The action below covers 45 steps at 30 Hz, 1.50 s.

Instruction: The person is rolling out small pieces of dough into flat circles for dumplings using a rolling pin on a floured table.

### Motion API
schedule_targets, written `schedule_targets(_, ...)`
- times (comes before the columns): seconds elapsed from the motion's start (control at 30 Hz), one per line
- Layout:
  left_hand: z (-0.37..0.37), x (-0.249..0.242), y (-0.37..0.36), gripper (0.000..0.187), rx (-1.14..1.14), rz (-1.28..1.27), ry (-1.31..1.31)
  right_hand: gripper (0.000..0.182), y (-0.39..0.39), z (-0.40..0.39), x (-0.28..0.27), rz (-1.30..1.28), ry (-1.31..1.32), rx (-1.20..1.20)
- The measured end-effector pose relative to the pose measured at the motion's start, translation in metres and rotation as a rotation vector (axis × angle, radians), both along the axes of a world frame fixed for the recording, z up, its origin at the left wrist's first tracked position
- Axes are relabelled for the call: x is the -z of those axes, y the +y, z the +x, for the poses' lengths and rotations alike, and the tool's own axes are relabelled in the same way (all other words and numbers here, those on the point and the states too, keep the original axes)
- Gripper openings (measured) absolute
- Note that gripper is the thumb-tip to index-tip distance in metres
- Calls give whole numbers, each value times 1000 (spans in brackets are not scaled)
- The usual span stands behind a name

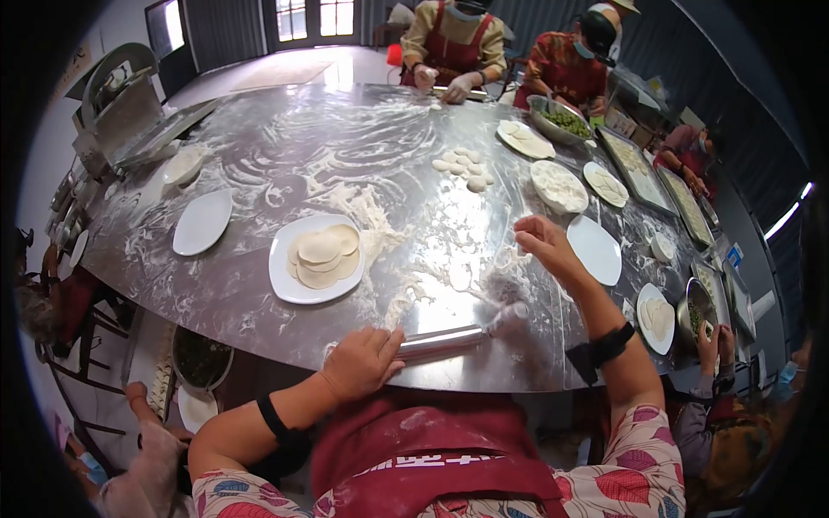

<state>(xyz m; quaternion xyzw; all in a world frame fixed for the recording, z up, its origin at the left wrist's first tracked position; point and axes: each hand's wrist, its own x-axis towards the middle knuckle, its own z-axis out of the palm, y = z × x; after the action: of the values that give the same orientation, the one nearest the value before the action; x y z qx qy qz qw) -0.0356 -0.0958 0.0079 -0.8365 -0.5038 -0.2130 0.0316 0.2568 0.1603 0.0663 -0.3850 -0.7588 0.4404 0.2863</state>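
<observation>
My left hand (363, 361) is closed over the left end of a shiny metal rolling pin (442, 339) near the table's front edge. My right hand (548, 246) is raised over the tabletop with loosely bent fingers, and nothing shows in it. Right beside it lies an oval white plate (596, 252), with a bowl of flour (560, 186) beyond. Farther back, several small dough pieces (463, 166) sit on the floured metal. Thin round dough wrappers (319, 250) are stacked on a square white plate (281, 278) ahead of my left hand.
The flour-dusted metal table (285, 155) curves around me. Another white plate (203, 223) and a flour scoop (184, 166) are at left. At right stand a plate of wrappers (656, 319), a bowl of green filling (561, 121) and trays (639, 177). Co-workers (453, 43) work around the edge.
</observation>
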Motion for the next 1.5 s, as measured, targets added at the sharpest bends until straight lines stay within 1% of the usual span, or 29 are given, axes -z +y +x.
schedule_targets(0.03, 0, 2, 1, 48, 9, 47, 1, 44, 17, -3, 2, 106, -178, 32)
schedule_targets(0.13, -1, 5, 2, 48, 5, 61, 18, 50, 63, -19, 14, 314, -283, 65)
schedule_targets(0.17, -2, 6, 2, 49, 4, 66, 27, 54, 78, -26, 16, 302, -330, 81)
schedule_targets(0.27, -3, 5, 5, 46, 21, 86, 18, 59, 128, -43, 36, 462, -301, 73)
schedule_targets(0.3, -4, 4, 5, 45, 16, 80, 37, 66, 148, -49, 45, 428, -297, 46)
schedule_targets(0.4, -5, 2, 8, 42, 21, 58, 51, 71, 181, -69, 69, 534, -368, 46)
schedule_targets(0.43, -5, 3, 9, 41, 20, 86, 59, 76, 191, -74, 75, 529, -397, 30)
schedule_targets(0.5, -7, 6, 11, 40, 22, 142, 77, 76, 216, -85, 93, 553, -393, 92)
schedule_targets(0.57, -8, 7, 13, 39, 39, 141, 95, 76, 242, -92, 106, 561, -355, 134)
schedule_targets(0.7, -11, 3, 18, 37, 67, 128, 125, 74, 279, -115, 102, 612, -311, 88)
schedule_targets(0.8, -11, 4, 17, 35, 71, 92, 111, 70, 289, -134, 101, 617, -330, 4)
schedule_targets(0.83, -11, 5, 17, 34, 69, 80, 103, 66, 292, -139, 100, 591, -316, -58)
schedule_targets(0.93, -12, -1, 20, 33, 104, 59, 90, 64, 275, -147, 94, 602, -455, -170)
schedule_targets(0.97, -12, -1, 20, 33, 107, 52, 80, 62, 269, -150, 92, 644, -486, -245)
schedule_targets(1.0, -12, -1, 19, 33, 110, 46, 70, 63, 261, -152, 91, 619, -489, -290)
schedule_targets(1.07, -12, -4, 18, 33, 116, 43, 85, 65, 226, -154, 83, 625, -554, -298)
schedule_targets(1.13, -12, -6, 17, 33, 113, 54, 135, 67, 192, -153, 86, 631, -545, -368)
schedule_targets(1.17, -10, 1, 15, 35, 90, 116, 124, 68, 165, -151, 79, 619, -596, -393)
schedule_targets(1.2, -9, 3, 14, 35, 77, 125, 126, 64, 131, -149, 66, 577, -652, -432)
schedule_targets(1.27, -8, 4, 11, 37, 52, 128, 121, 58, 100, -130, 76, 636, -567, -607)
schedule_targets(1.3, -7, 7, 10, 37, 39, 152, 127, 51, 81, -123, 70, 544, -522, -615)
schedule_targets(1.4, -7, 9, 8, 40, 35, 149, 93, 50, 79, -91, 43, 475, -326, -551)
schedule_targets(1.47, -5, 12, 6, 42, 31, 143, 70, 44, 69, -64, 7, 292, -331, -445)
schedule_targets(1.5, -5, 13, 5, 41, 31, 145, 57, 43, 66, -50, -4, 152, -348, -421)
